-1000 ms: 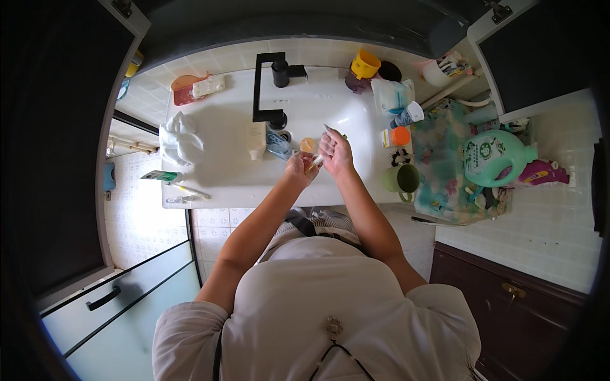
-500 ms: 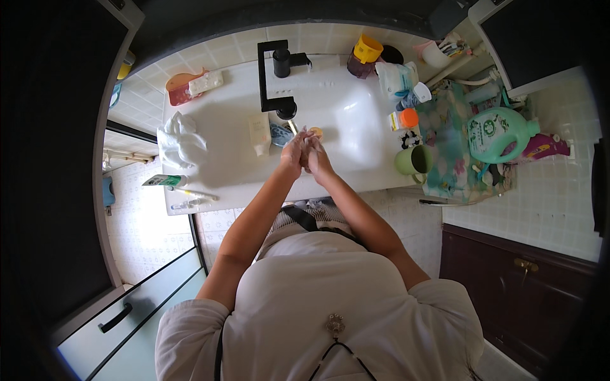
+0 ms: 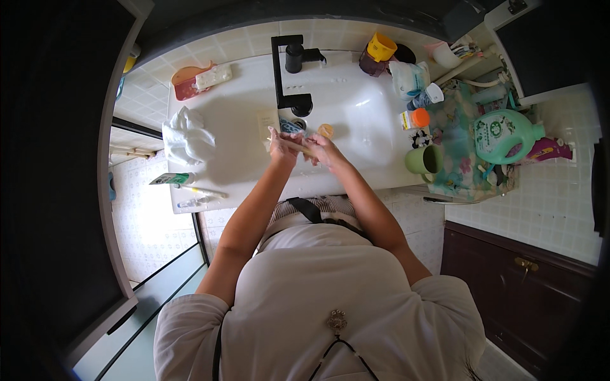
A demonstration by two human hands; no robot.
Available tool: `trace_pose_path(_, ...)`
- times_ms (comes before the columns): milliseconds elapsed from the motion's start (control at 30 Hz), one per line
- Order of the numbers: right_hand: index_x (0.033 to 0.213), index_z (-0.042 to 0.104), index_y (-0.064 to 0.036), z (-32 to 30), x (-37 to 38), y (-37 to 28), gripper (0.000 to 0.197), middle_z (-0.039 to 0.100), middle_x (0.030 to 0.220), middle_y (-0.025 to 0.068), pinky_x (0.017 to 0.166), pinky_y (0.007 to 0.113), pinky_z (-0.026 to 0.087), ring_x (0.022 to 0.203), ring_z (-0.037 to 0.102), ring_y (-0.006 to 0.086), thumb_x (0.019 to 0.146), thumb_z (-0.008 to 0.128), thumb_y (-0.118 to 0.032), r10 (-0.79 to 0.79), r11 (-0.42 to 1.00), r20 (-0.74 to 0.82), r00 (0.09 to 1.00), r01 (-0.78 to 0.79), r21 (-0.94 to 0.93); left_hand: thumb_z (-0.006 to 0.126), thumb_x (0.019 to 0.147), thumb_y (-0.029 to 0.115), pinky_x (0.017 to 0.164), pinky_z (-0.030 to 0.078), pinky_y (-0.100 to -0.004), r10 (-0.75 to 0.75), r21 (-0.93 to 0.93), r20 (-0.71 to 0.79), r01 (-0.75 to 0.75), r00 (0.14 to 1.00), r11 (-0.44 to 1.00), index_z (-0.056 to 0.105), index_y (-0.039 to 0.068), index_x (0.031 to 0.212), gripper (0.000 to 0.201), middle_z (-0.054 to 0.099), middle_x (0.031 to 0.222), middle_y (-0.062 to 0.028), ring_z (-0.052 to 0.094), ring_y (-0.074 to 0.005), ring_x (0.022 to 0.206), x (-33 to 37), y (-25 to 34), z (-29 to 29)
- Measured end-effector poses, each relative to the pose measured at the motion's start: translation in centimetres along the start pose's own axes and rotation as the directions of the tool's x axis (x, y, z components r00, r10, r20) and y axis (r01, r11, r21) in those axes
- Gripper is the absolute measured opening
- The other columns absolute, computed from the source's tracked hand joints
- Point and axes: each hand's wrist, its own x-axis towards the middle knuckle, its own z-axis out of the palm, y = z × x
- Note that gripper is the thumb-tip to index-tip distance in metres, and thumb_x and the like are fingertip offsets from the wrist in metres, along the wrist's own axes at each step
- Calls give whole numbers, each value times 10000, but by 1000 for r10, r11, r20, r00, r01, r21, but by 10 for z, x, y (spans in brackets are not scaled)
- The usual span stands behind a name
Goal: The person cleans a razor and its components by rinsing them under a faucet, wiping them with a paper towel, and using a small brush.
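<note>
Both my hands are over the front of the white sink, below the black tap. My left hand is closed around one end of a slim pale stick, its thumb pointing up. The fingers of my right hand are bent at the stick's other end. Whitish lather or wet shine shows on the fingers. Just beyond the hands lie a small blue patterned thing, partly hidden, and a round yellow-orange piece. A flat pale tube or packet lies beside them in the basin.
At left are a crumpled white cloth, a red soap dish and a green-white tube. At right stand a green mug, an orange-capped bottle, a yellow cup and a green detergent jug.
My hands were pressed together and have come slightly apart, with the pale stick now visible across them. The yellow-orange piece shows more fully. The whole view has shifted slightly.
</note>
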Motion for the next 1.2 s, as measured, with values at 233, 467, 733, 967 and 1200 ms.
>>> trace_pose_path(233, 1038, 509, -119, 28, 7, -19, 233, 543, 778, -8, 439, 198, 331, 543, 441, 47, 863, 510, -274, 78, 990, 63, 995, -70, -121, 368, 908, 365, 492, 482, -339, 172, 140, -130, -154, 977, 978, 429, 81, 842, 298, 483, 652, -74, 535, -220, 567, 28, 3, -7)
trace_pose_path(467, 1016, 519, -99, 17, 14, -22, 321, 551, 796, -1, 505, 218, 389, 664, 505, 74, 797, 581, -325, 208, 971, 97, 973, -193, -141, 349, 926, 281, 535, 502, -331, 159, 376, 74, -175, 985, 910, 419, 83, 897, 212, 512, 733, -73, 567, -226, 606, 23, 7, -24)
trace_pose_path(733, 877, 598, -68, 21, 28, 28, 249, 409, 542, -57, 388, 230, 228, 446, 328, 50, 821, 547, -306, 95, 949, -7, 995, -93, -300, 461, 872, 71, 752, 536, -362, 252, 167, -98, -233, 963, 958, 439, -16, 984, 143, 573, 864, -116, 607, -282, 823, 43, 18, -37)
trace_pose_path(967, 857, 624, -31, 6, 49, 71, 226, 586, 695, 34, 527, 236, 398, 577, 532, 93, 818, 536, -236, -68, 951, -194, 979, 4, -309, 504, 766, -88, 588, 490, -274, 149, 501, -178, -40, 973, 865, 522, 16, 965, 225, 613, 825, -68, 603, -191, 762, 57, 10, -64)
trace_pose_path(1200, 866, 629, -55, -11, 55, 70, 173, 616, 774, 46, 631, 249, 439, 712, 568, 124, 735, 548, -134, -30, 955, -272, 962, -52, -290, 562, 719, 43, 540, 433, -234, 249, 862, 0, -126, 969, 490, 606, 97, 913, 206, 602, 814, -4, 555, -112, 705, 68, 10, -78)
